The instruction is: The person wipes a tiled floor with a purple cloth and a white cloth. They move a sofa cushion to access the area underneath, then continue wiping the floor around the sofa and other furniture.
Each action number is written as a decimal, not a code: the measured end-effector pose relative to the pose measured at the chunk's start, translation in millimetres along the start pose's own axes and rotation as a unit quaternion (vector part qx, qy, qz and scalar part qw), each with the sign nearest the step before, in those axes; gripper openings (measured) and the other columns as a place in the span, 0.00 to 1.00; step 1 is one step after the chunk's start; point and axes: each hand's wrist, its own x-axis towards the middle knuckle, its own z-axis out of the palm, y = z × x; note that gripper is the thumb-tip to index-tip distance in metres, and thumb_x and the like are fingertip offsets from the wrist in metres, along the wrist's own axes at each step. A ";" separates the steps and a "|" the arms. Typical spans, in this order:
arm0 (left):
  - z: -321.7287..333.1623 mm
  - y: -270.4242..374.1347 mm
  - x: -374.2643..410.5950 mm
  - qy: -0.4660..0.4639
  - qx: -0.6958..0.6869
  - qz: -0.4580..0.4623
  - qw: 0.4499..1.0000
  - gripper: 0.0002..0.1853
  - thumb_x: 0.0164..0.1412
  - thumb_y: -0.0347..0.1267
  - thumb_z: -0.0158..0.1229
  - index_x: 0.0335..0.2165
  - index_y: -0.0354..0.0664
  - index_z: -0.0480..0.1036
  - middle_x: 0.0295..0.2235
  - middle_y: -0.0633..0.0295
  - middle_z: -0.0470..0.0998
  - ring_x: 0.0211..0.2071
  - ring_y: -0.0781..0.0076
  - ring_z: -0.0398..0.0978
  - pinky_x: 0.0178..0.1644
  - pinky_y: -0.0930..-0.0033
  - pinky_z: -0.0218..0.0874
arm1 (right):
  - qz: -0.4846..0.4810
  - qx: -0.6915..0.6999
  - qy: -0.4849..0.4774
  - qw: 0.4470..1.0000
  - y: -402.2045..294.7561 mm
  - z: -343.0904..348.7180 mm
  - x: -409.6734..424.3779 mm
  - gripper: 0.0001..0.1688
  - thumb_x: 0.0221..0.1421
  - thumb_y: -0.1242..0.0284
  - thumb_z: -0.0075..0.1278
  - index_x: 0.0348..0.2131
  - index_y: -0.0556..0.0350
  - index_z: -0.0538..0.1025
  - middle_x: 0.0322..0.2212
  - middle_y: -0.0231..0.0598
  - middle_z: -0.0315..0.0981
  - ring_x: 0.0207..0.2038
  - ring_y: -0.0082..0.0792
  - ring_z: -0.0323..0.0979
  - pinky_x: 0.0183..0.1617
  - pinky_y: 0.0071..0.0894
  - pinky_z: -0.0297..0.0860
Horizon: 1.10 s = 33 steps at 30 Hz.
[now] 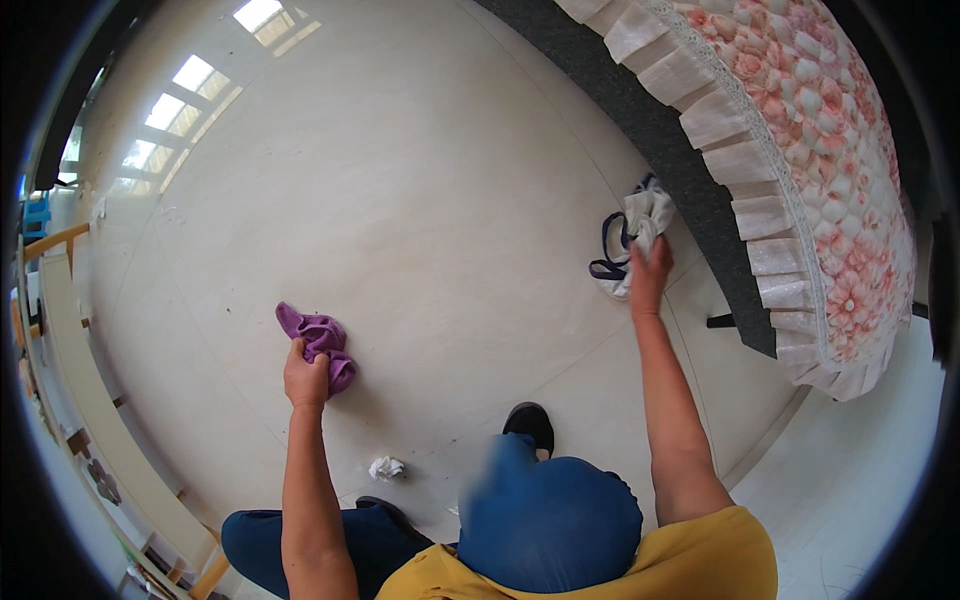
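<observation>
My left hand (306,379) grips a bunched purple cloth (319,339), held at the left above or at the pale tiled floor. Out to the right, my right hand (651,264) is closed on a crumpled white cloth item (646,212) with dark blue straps or trim, by the edge of a dark grey panel. Part of that item lies on the floor under and beside the hand. A crumpled white tissue or paper (386,469) lies on the floor between my left forearm and my knee.
A bed or seat with a floral quilted, ruffled cover (817,150) fills the upper right, above a dark grey base (660,142). A wooden-framed piece of furniture (97,405) runs along the left. My shoe (529,426) stands on the floor before me. Small dark specks dot the tiles.
</observation>
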 end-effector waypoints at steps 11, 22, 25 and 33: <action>-60.9 10.2 14.9 -0.282 -0.034 0.017 0.959 0.15 0.45 0.30 0.53 0.36 0.39 0.70 0.28 0.59 0.74 0.30 0.68 0.71 0.37 0.66 0.63 | -0.111 0.390 -0.201 0.892 -194.0 59.7 -84.9 0.34 0.42 0.85 0.52 0.52 0.55 0.67 0.50 0.47 0.64 0.47 0.46 0.65 0.53 0.38 0.64; -233.0 -87.5 -43.3 -0.284 -0.279 -0.136 0.907 0.13 0.44 0.24 0.55 0.34 0.37 0.71 0.28 0.65 0.74 0.28 0.76 0.73 0.34 0.76 0.66 | 0.190 -0.052 0.032 0.980 1.1 19.5 85.6 0.21 0.52 0.65 0.51 0.43 0.59 0.75 0.37 0.54 0.74 0.44 0.50 0.71 0.51 0.49 0.63; -209.0 -116.0 -73.3 -0.235 -0.362 -0.191 0.882 0.11 0.46 0.24 0.54 0.34 0.38 0.70 0.29 0.64 0.75 0.29 0.75 0.74 0.35 0.74 0.68 | -0.131 -0.042 0.138 0.981 -36.9 60.8 96.0 0.23 0.42 0.76 0.53 0.43 0.53 0.72 0.39 0.44 0.70 0.45 0.48 0.66 0.52 0.50 0.59; -150.4 -182.9 -122.1 -0.376 -0.324 -0.176 0.850 0.16 0.40 0.21 0.49 0.34 0.37 0.69 0.29 0.66 0.73 0.30 0.77 0.71 0.37 0.79 0.62 | 0.203 -0.004 -0.041 0.978 5.5 25.2 115.8 0.17 0.51 0.78 0.47 0.43 0.62 0.74 0.43 0.52 0.72 0.45 0.50 0.71 0.51 0.41 0.65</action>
